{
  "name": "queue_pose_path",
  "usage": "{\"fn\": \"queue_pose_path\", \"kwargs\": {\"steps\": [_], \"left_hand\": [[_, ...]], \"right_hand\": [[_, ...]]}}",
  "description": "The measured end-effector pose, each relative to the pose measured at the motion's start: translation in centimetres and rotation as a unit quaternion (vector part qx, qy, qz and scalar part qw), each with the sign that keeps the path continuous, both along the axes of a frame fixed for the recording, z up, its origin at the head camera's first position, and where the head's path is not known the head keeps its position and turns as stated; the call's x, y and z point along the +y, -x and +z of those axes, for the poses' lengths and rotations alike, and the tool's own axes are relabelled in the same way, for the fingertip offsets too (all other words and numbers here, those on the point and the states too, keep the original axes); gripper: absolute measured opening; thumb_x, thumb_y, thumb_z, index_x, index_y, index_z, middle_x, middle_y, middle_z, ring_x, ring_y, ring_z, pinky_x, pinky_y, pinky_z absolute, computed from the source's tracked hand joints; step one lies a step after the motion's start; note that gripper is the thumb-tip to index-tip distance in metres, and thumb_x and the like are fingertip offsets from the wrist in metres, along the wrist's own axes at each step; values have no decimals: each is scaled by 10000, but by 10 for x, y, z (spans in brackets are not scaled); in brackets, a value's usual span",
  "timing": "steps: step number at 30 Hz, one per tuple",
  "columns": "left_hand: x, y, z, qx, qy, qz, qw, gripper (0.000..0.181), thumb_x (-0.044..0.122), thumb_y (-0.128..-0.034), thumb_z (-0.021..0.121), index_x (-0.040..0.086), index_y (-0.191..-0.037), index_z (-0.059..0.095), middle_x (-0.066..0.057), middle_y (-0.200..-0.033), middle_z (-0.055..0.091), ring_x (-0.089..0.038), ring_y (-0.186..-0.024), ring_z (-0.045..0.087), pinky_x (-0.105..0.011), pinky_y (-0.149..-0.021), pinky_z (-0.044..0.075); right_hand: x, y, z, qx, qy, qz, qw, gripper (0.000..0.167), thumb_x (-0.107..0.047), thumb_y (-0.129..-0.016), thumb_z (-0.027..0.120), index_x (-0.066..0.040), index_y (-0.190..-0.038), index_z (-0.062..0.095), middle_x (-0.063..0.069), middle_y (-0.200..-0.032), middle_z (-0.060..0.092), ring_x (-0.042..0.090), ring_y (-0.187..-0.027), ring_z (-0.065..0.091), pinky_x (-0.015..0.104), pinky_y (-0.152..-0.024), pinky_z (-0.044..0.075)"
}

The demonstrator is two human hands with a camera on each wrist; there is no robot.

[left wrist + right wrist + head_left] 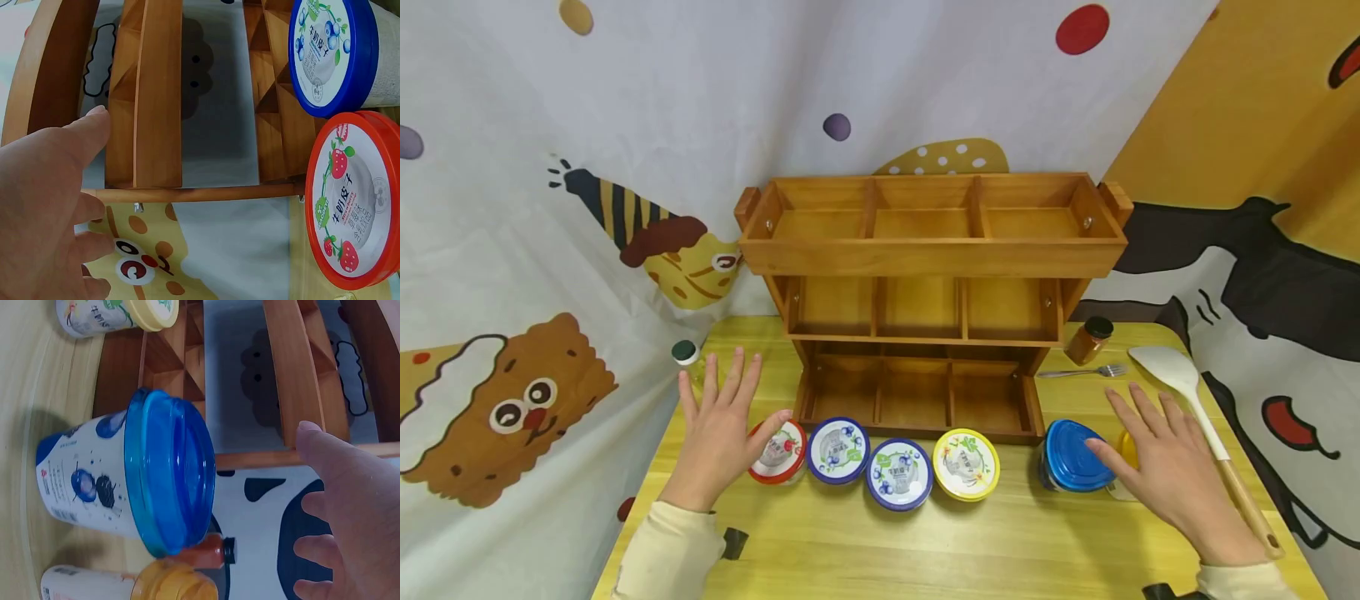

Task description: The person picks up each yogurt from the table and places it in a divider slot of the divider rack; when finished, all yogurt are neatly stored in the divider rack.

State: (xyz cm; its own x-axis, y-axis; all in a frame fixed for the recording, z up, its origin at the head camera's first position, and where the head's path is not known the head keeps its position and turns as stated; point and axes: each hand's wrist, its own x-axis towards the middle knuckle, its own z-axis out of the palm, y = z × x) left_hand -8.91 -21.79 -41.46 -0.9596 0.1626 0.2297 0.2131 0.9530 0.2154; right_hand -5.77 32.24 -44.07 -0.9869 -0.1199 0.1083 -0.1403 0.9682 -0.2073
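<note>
My left hand (718, 450) is held with fingers spread above the table's left side, holding nothing, its thumb over the edge of a red-lidded tub (778, 452). In the left wrist view the hand (50, 206) has the red-lidded tub (353, 200) and a blue-lidded one (331, 56) to its right. My right hand (1180, 475), also spread and holding nothing, hovers beside a blue-lidded container (1077, 456) and over a yellow-capped bottle (1127, 450). The right wrist view shows that hand (356, 519), the container (169, 475) and the bottle (175, 584).
A three-tier wooden rack (932, 258) with compartments stands at the back. Before it sit two blue-rimmed tubs (838, 451) and a yellow-rimmed tub (966, 465). Rightward lie a dark-capped jar (1088, 342), a fork (1084, 372) and a spatula (1187, 383); a green-capped bottle (687, 354) is at left.
</note>
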Motion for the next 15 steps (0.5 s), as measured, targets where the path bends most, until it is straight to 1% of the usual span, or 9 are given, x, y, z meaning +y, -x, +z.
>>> {"fn": "queue_pose_path", "kwargs": {"steps": [5,9,12,15], "left_hand": [[0,-1,2,-29,15,20,10000,856,590,-936,551,101,-1569,246,-181,-1632,161,-453,-1500,-20,-651,-1142,-147],[0,0,3,-47,-17,21,10000,858,585,-937,554,112,-1574,228,-183,-1633,161,-459,-1499,-14,-649,-1144,-143],[-1,6,4,-28,-112,15,9999,851,578,-942,552,109,-1574,228,-188,-1630,173,-467,-1496,8,-652,-1148,-127],[-1,15,6,70,-269,34,9996,840,566,-948,552,106,-1573,231,-185,-1629,187,-470,-1495,50,-660,-1154,-84]], "right_hand": [[8,-3,-1,-59,-7,-130,9999,821,-553,-961,533,-141,-1584,193,317,-1571,205,610,-1403,100,737,-1110,-4],[14,-5,-3,-133,-98,-195,9997,833,-567,-955,533,-126,-1579,202,320,-1570,203,620,-1389,117,759,-1090,22],[17,-6,-5,-205,-154,-253,9994,842,-575,-950,536,-108,-1573,214,329,-1561,209,622,-1385,121,771,-1077,39],[21,-8,-8,-241,-156,-298,9991,842,-575,-948,539,-96,-1567,226,334,-1559,205,620,-1379,129,774,-1074,34]]}}
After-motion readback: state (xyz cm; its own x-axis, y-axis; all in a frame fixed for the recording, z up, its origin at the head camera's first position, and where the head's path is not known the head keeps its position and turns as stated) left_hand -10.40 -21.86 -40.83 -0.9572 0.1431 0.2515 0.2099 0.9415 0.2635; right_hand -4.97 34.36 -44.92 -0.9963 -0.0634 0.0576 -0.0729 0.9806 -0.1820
